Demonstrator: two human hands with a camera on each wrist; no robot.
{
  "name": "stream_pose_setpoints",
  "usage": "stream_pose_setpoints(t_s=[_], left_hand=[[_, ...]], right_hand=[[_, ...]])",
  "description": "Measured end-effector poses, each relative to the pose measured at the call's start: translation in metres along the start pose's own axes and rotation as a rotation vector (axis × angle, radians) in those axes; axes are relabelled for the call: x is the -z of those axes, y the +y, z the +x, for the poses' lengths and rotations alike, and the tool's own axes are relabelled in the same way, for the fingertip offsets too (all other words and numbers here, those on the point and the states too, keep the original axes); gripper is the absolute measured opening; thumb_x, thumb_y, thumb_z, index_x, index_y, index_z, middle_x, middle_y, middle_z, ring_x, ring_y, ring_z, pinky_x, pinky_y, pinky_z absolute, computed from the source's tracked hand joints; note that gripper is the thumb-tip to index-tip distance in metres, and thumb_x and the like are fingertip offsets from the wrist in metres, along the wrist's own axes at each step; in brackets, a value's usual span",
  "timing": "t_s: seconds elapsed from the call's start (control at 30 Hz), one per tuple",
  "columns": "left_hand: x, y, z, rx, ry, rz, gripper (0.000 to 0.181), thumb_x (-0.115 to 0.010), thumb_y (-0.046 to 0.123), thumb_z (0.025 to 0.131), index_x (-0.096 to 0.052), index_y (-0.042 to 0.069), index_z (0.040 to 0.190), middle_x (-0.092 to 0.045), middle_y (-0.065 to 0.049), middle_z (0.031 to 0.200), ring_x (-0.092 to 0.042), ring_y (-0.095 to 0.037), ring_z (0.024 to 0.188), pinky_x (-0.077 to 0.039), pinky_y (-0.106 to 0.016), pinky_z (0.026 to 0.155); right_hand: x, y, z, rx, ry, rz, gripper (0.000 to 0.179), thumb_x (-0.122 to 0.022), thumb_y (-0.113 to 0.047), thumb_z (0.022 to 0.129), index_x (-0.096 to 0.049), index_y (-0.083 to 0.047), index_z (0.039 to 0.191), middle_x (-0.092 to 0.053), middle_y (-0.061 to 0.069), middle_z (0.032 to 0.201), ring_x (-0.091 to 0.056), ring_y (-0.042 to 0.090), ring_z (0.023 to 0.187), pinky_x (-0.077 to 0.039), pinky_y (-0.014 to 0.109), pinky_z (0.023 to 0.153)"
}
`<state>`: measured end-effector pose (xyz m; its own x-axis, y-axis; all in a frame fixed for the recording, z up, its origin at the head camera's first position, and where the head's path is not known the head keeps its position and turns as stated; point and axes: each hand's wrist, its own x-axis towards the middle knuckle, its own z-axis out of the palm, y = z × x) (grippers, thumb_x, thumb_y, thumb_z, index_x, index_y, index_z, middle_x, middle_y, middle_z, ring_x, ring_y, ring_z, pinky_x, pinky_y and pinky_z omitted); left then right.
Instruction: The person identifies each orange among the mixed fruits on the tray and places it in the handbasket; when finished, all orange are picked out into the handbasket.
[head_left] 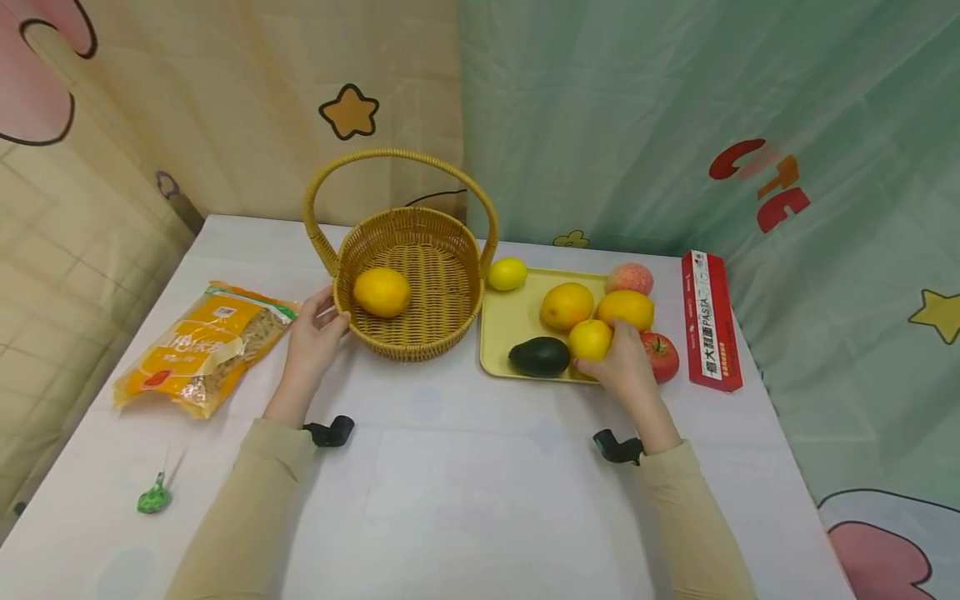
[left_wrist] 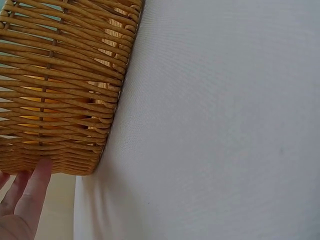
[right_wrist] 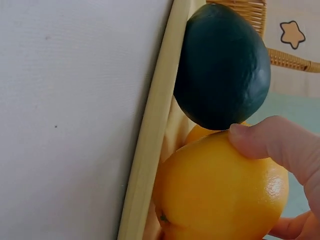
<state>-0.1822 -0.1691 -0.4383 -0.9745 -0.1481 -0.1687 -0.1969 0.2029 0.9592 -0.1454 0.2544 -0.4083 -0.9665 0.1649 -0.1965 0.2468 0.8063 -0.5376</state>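
A wicker basket (head_left: 408,346) with a tall handle stands at the back, a yellow-orange fruit (head_left: 382,292) inside it. My left hand (head_left: 311,337) touches its left side, thumb at the rim; the left wrist view has straight fingers (left_wrist: 35,192) against the woven wall. My right hand (head_left: 624,362) grips a round yellow fruit (head_left: 589,340) over a yellow tray (head_left: 498,333), the thumb (right_wrist: 252,140) on its skin. Beside that fruit lie a dark green avocado (head_left: 540,357), two larger yellow-orange fruits (head_left: 567,306), a peach (head_left: 630,279) and a tomato (head_left: 660,358).
A lemon (head_left: 507,273) sits at the tray's back left corner. Right of the tray lies a red pasta box (head_left: 711,321). An orange food bag (head_left: 206,348) and a small green-wrapped item (head_left: 154,496) are on the left. Curtains (head_left: 600,125) hang behind the white table (head_left: 465,500).
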Motion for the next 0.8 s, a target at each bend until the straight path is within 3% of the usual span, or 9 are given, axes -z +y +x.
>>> stream_pose_setpoints(t_s=[0.27, 0.5, 0.63, 0.8], left_hand=[[0.0, 0.002, -0.001, 0.001, 0.009, -0.016, 0.061, -0.049, 0.014, 0.101, -0.024, 0.009, 0.156, -0.035, -0.015, 0.156, -0.041, -0.029, 0.14, -0.045, -0.041, 0.112], [0.0, 0.001, 0.0, 0.005, 0.011, -0.036, 0.062, -0.052, 0.014, 0.1, -0.025, 0.01, 0.156, -0.036, -0.015, 0.154, -0.043, -0.029, 0.138, -0.05, -0.033, 0.107], [-0.001, 0.001, -0.001, 0.005, 0.017, -0.045, 0.062, -0.052, 0.013, 0.099, -0.026, 0.01, 0.155, -0.037, -0.015, 0.154, -0.044, -0.029, 0.138, -0.051, -0.031, 0.105], [-0.002, 0.002, -0.004, 0.004, 0.027, -0.036, 0.063, -0.053, 0.013, 0.099, -0.026, 0.01, 0.155, -0.037, -0.015, 0.153, -0.045, -0.028, 0.136, -0.051, -0.033, 0.105]], right_hand=[[0.005, -0.011, -0.008, 0.077, 0.116, 0.105, 0.088, -0.078, -0.02, 0.079, -0.027, 0.001, 0.147, -0.04, 0.023, 0.142, -0.041, 0.039, 0.125, -0.04, 0.06, 0.111], [0.007, -0.052, -0.01, 0.134, 0.189, 0.259, 0.085, -0.08, -0.022, 0.079, -0.033, -0.002, 0.146, -0.044, 0.019, 0.141, -0.044, 0.035, 0.126, -0.042, 0.052, 0.112], [-0.003, -0.082, -0.012, 0.194, 0.167, 0.335, 0.083, -0.081, -0.024, 0.077, -0.036, -0.004, 0.144, -0.046, 0.017, 0.141, -0.045, 0.032, 0.127, -0.045, 0.049, 0.11], [-0.033, -0.118, -0.01, 0.298, 0.052, 0.444, 0.085, -0.083, -0.025, 0.076, -0.038, -0.006, 0.145, -0.046, 0.013, 0.142, -0.046, 0.027, 0.127, -0.049, 0.046, 0.105]])
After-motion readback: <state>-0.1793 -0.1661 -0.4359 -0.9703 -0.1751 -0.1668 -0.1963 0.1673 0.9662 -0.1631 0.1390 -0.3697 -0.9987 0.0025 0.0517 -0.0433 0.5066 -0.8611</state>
